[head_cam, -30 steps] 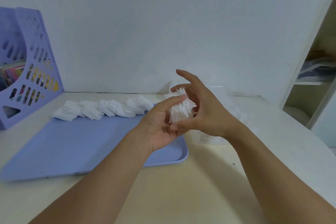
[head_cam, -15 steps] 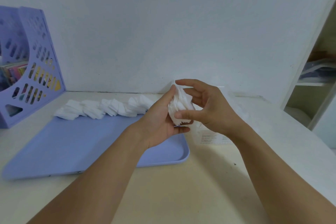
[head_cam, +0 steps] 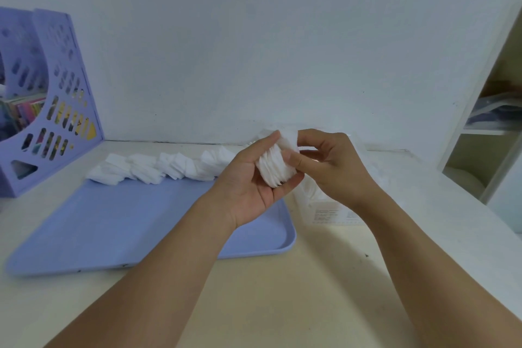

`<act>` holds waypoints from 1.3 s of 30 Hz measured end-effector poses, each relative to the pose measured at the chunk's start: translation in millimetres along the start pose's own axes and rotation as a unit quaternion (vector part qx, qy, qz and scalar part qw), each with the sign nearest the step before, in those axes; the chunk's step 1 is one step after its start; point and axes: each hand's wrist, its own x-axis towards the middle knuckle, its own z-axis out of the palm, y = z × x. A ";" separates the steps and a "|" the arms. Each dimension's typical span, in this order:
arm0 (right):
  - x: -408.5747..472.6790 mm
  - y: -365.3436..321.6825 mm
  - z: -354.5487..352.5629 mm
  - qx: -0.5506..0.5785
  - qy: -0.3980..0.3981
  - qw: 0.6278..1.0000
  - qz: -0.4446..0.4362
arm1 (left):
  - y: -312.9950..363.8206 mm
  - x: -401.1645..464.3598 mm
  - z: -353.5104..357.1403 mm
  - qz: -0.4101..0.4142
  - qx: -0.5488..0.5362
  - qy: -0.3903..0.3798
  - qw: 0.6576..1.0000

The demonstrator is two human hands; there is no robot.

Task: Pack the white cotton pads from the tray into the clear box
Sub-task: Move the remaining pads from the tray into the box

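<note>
A stack of white cotton pads point(head_cam: 278, 162) is held between both hands above the tray's right end. My left hand point(head_cam: 248, 178) cups the stack from the left and below. My right hand point(head_cam: 327, 164) pinches it from the right with thumb and curled fingers. A row of loose cotton pads point(head_cam: 158, 167) lies along the far edge of the blue tray point(head_cam: 113, 223). The clear box point(head_cam: 330, 209) stands on the table just right of the tray, mostly hidden behind my right hand and wrist; its label shows.
A purple perforated file holder point(head_cam: 48, 110) with books stands at the far left. A white wall runs along the back of the table. An open shelf unit point(head_cam: 485, 135) stands at the right. The pale table point(head_cam: 310, 291) lies bare between my forearms.
The fanned pads have been squeezed into a tighter stack. My right fingers curled in from spread to a pinch on it, and both hands shifted slightly.
</note>
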 end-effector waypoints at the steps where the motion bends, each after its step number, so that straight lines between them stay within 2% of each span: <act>1: 0.2 1.2 -0.1 -0.019 0.016 1.000 -0.007 | -0.6 0.1 0.3 0.001 0.004 0.004 1.000; 6: -1.0 2.2 4.3 -0.095 0.126 0.986 -0.050 | -2.3 -3.7 5.0 0.013 -0.006 0.021 1.000; 8: -1.0 2.3 4.4 -0.126 0.140 0.979 -0.077 | -1.7 -4.3 5.3 0.019 -0.029 0.026 0.999; 14: -2.8 2.2 6.5 -0.147 0.083 0.982 -0.083 | -1.1 -3.3 4.1 0.024 -0.027 0.018 0.999; 24: 0.2 -4.6 -4.8 0.026 0.006 1.000 0.006 | -0.3 -4.2 4.1 0.022 0.006 0.042 0.999; 32: 0.4 -4.2 -10.9 0.042 -0.008 0.999 0.022 | -0.2 -1.5 0.4 0.019 0.008 0.045 0.999; 35: -0.3 -5.4 -9.5 0.010 0.028 0.999 0.015 | 0.1 -0.7 -0.3 0.024 -0.003 0.042 0.999; 39: -0.2 -4.3 -5.6 -0.079 0.160 0.983 -0.037 | -0.2 0.3 0.6 0.025 -0.024 0.057 0.998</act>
